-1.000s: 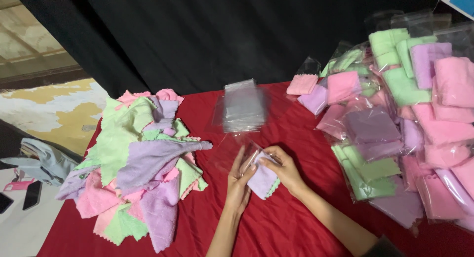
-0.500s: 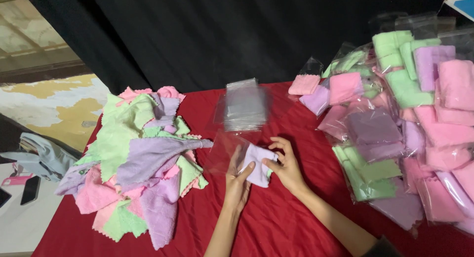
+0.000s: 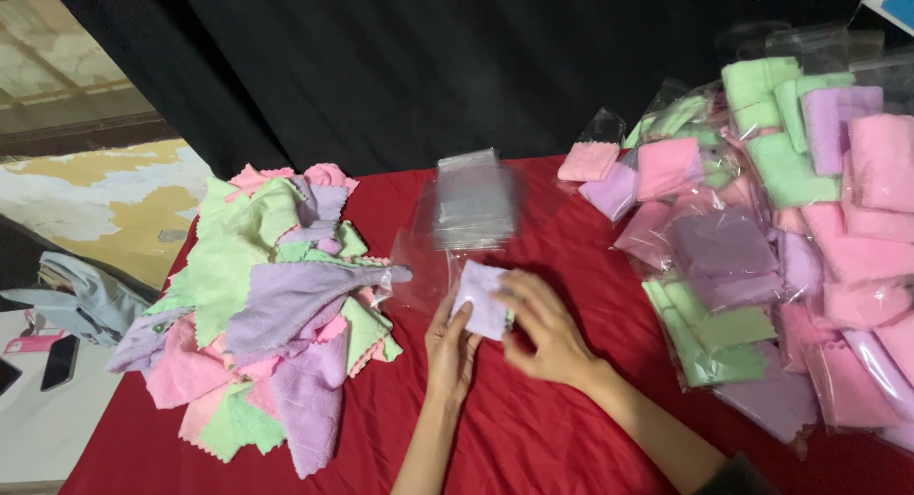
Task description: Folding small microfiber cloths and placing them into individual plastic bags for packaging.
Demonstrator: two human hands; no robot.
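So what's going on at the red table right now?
A person is holding a folded lilac cloth between both hands, the left hand under its near edge and the right hand over its right side, at the mouth of a clear plastic bag. A stack of empty clear bags lies just beyond. Loose pink, green and lilac cloths are heaped on the left; bagged cloths pile up on the right of the red tablecloth.

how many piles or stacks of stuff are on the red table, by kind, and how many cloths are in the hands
Loose cloth heaps: 1
Stacks of clear bags: 1
Heaps of bagged cloths: 1
Folded lilac cloths held between left hand and right hand: 1
Total: 4
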